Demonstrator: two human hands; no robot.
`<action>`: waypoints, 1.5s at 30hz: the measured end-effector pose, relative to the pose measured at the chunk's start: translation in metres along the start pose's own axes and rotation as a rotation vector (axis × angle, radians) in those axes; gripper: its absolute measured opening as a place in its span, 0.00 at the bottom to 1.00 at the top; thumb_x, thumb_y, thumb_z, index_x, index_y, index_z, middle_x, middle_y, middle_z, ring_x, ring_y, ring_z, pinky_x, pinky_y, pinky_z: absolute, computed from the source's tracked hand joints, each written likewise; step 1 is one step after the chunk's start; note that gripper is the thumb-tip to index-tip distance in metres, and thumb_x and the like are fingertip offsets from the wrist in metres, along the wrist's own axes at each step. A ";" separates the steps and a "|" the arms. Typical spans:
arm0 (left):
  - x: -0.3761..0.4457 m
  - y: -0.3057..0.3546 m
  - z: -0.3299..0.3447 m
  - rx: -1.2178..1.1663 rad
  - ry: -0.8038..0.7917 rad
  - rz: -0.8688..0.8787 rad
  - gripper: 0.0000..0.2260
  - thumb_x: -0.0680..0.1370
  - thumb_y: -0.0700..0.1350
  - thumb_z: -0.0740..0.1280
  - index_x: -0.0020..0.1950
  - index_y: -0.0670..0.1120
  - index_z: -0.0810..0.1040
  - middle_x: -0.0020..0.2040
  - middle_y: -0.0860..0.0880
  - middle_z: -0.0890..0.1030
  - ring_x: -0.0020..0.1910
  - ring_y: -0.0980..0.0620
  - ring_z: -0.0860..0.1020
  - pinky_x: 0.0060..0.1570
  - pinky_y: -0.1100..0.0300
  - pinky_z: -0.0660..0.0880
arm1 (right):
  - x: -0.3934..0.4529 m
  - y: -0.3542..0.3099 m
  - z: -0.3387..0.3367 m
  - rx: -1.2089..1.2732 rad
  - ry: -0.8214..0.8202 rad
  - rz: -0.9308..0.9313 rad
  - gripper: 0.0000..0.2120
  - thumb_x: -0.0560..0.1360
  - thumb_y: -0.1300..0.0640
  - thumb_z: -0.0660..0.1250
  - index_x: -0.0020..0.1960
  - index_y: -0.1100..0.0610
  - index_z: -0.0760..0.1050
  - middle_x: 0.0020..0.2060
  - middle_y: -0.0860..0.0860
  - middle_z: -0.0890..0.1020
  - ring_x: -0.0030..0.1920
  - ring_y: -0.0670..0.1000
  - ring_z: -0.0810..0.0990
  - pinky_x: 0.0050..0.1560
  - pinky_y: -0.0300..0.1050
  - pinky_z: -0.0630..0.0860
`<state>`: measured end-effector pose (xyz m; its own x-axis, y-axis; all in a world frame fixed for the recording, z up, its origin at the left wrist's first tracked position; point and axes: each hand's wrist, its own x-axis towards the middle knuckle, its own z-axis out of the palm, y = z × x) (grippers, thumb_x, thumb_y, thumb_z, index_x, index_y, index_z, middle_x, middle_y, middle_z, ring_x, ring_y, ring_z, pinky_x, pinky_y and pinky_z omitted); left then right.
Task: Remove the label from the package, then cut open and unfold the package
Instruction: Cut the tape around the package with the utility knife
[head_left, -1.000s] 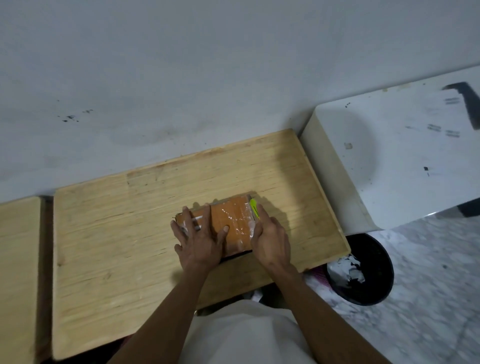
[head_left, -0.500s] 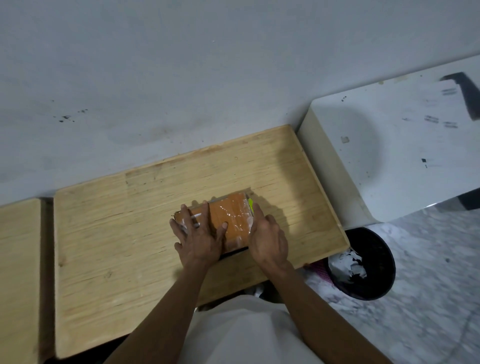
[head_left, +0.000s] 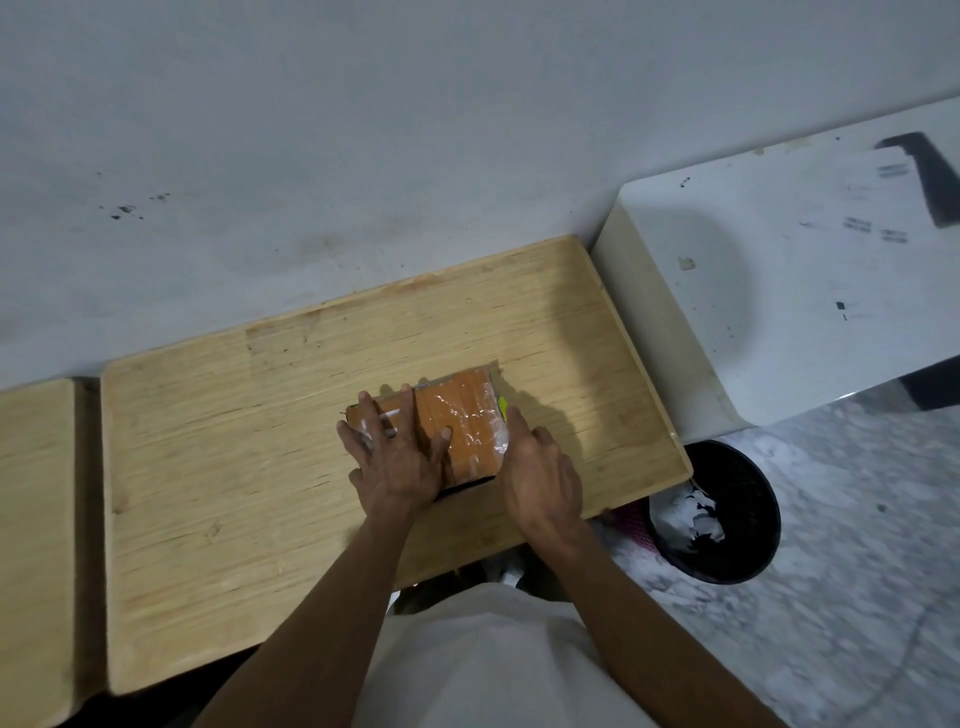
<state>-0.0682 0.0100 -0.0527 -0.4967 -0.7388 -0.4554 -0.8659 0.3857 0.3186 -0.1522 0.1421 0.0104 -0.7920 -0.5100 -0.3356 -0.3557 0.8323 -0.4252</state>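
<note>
An orange-brown package (head_left: 467, 421) wrapped in shiny clear tape lies flat in the middle of the wooden table (head_left: 249, 447). My left hand (head_left: 397, 462) presses flat on the package's left half, fingers spread, thumb on the top face. White label remnants (head_left: 387, 415) show between those fingers. My right hand (head_left: 540, 478) sits against the package's right edge and holds a small yellow-green cutter (head_left: 502, 408). Only the cutter's tip shows past my index finger, at the package's right side.
A grey wall runs behind the table. A white cabinet (head_left: 805, 270) stands to the right, and a black waste bin (head_left: 727, 514) with crumpled paper sits on the marble floor below the table's right corner. A second wooden table (head_left: 31, 519) adjoins on the left.
My right hand with the cutter has slid a little toward me along the package's right edge. My left hand has stayed pressed on the package.
</note>
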 end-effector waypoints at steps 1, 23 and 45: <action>0.000 0.000 0.000 -0.002 0.002 0.000 0.35 0.76 0.72 0.54 0.78 0.66 0.42 0.80 0.52 0.33 0.78 0.35 0.34 0.67 0.29 0.62 | -0.001 0.000 -0.001 0.000 -0.007 -0.001 0.31 0.79 0.60 0.62 0.78 0.50 0.55 0.53 0.58 0.79 0.47 0.58 0.82 0.46 0.51 0.78; 0.001 -0.001 -0.001 -0.021 -0.006 0.013 0.36 0.76 0.70 0.57 0.79 0.66 0.43 0.80 0.51 0.33 0.78 0.35 0.33 0.67 0.27 0.62 | -0.039 0.024 0.000 0.056 -0.077 0.011 0.25 0.80 0.61 0.54 0.76 0.50 0.57 0.49 0.57 0.77 0.48 0.62 0.80 0.47 0.58 0.79; -0.004 -0.012 -0.002 -0.030 -0.049 0.034 0.37 0.76 0.70 0.59 0.78 0.66 0.42 0.80 0.52 0.32 0.78 0.37 0.31 0.71 0.26 0.48 | -0.015 0.046 -0.026 0.629 0.202 0.222 0.14 0.80 0.46 0.63 0.43 0.55 0.77 0.31 0.47 0.75 0.33 0.45 0.73 0.29 0.35 0.67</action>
<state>-0.0560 0.0077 -0.0530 -0.5290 -0.6974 -0.4834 -0.8464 0.3930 0.3593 -0.1695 0.1935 0.0183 -0.9113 -0.2413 -0.3337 0.1318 0.5968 -0.7915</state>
